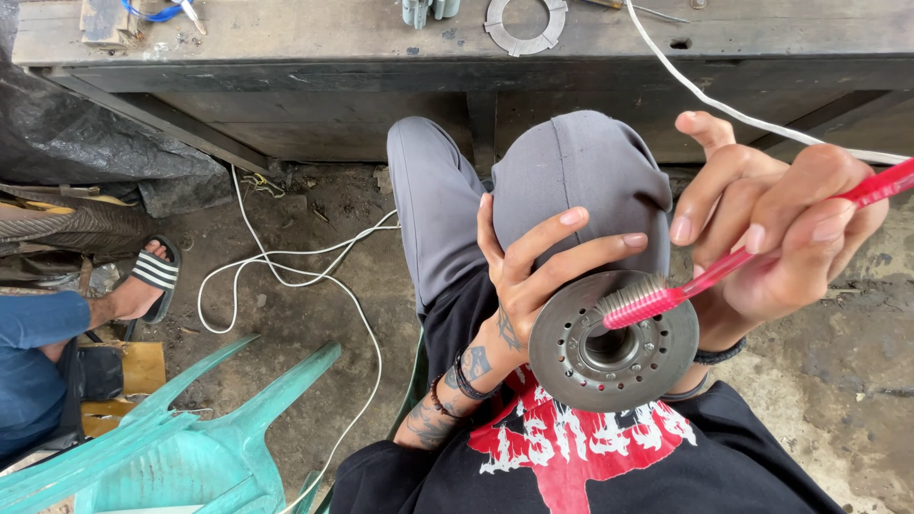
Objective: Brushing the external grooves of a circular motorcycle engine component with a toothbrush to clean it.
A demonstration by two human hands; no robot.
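Note:
My left hand holds a round grey metal disc with a central hole and a ring of small holes, face up above my lap. My right hand grips a red toothbrush whose bristles rest on the disc's upper rim near the central hole. My knees in grey trousers are raised behind the disc. Bracelets sit on my left wrist.
A worn wooden bench runs across the top, with a flat metal ring on it. White cable loops over the dirt floor. A green plastic chair lies at lower left. Another person's sandalled foot is at the left.

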